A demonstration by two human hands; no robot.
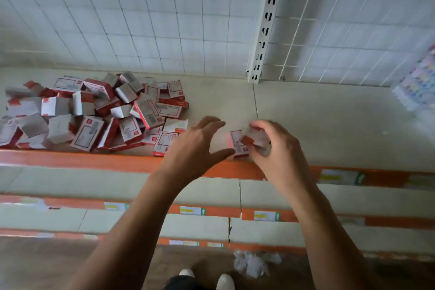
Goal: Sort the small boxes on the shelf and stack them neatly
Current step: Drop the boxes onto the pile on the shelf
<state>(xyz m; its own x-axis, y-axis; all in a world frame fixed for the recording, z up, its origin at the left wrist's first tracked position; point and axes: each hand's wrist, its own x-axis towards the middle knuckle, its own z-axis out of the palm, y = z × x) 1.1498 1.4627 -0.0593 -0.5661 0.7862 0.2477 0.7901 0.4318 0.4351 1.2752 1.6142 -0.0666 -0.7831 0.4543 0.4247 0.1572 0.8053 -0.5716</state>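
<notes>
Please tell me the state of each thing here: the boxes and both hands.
pile of boxes: jumbled, unsorted.
flat box: lying on the shelf by its front edge.
held box: gripped, tilted.
left hand: open, fingers spread.
right hand: grips the held box.

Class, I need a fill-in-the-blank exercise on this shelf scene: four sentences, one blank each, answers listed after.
1. The loose pile of boxes lies on the ___ side of the shelf.
2. The right hand grips a small box near the shelf's ___ edge.
3. The left hand is open and holds ___.
4. The shelf's edge strip is coloured ___.
Missing words: left; front; nothing; orange.
</notes>
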